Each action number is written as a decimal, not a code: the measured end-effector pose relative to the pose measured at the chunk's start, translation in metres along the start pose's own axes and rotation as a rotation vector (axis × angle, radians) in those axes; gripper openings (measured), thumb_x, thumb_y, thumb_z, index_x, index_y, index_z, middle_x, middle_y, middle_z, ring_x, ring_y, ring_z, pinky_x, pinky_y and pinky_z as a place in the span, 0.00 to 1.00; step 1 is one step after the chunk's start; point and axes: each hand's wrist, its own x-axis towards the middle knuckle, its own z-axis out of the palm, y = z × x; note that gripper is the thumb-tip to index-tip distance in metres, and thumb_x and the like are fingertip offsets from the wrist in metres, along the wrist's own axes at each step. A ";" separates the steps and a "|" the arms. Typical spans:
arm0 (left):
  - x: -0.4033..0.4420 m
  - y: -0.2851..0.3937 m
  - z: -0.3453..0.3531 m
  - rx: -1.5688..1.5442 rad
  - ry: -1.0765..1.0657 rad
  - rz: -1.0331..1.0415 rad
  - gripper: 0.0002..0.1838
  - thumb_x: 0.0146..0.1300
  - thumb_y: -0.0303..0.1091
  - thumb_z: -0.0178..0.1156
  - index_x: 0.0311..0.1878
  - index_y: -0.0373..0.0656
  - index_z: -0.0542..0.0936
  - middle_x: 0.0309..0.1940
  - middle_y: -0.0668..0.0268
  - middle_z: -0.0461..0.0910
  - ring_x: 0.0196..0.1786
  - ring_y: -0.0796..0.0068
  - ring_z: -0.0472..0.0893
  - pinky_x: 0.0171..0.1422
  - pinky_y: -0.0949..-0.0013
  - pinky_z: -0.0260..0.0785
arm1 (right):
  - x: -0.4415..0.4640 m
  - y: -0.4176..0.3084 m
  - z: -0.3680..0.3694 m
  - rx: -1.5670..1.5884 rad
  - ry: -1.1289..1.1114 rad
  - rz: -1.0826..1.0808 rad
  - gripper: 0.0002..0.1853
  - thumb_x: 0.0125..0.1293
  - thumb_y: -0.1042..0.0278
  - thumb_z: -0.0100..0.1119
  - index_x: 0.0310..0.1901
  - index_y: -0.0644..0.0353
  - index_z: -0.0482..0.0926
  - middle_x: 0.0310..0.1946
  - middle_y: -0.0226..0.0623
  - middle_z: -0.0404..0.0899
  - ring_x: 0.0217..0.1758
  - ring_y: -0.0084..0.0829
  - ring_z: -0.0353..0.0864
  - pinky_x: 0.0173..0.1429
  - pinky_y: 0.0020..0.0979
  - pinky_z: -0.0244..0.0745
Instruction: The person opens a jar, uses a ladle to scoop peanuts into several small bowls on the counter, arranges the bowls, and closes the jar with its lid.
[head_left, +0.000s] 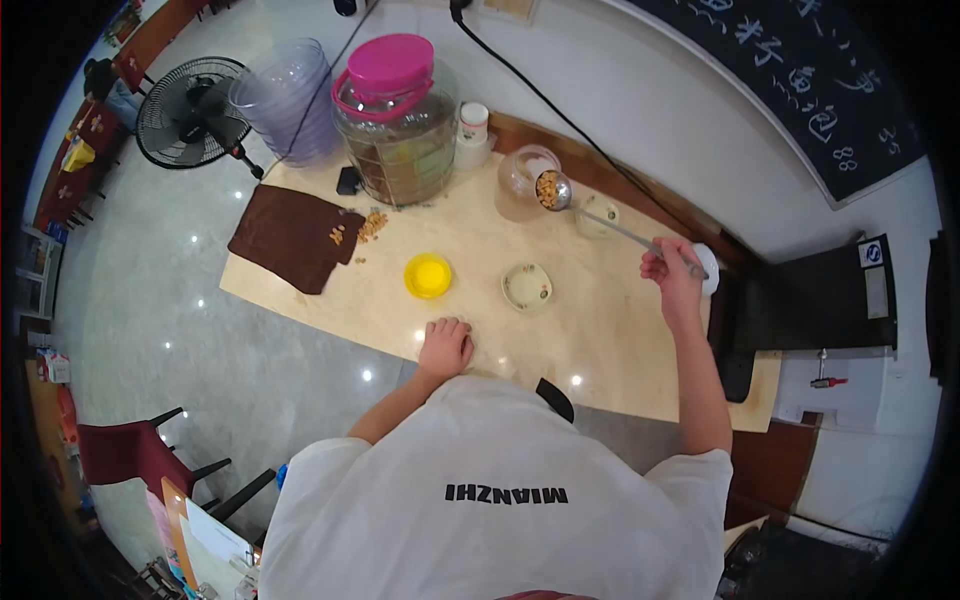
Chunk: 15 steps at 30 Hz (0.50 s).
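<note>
Right hand (675, 272) (head view): closed on the handle end of a long silver metal ladle (622, 232), a grip that keeps the fingers well apart from its scoop.
Ladle: extends left and far; the scoop is held cupped upward, presumably so the small tan nut-like pieces (547, 189) stay in.
Jar: a round clear plastic jar (517, 207) stands beside the scoop; contact cannot be told.
Left hand (447, 346): fingers loosely curled on the pale table (620, 340)'s near edge, perhaps as a prop; cannot tell whether anything is under them.
Dishes: a round yellow bowl (428, 292) and a pale patterned dish (526, 288) sit beyond it, within easy reach.
</note>
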 end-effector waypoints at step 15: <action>0.003 -0.004 0.007 0.028 0.009 0.029 0.10 0.55 0.32 0.61 0.41 0.45 0.77 0.36 0.64 0.75 0.41 0.60 0.74 0.47 0.55 0.61 | -0.144 0.157 -0.002 -0.638 -0.049 -0.370 0.09 0.67 0.76 0.59 0.48 0.67 0.80 0.34 0.45 0.81 0.35 0.36 0.82 0.42 0.32 0.79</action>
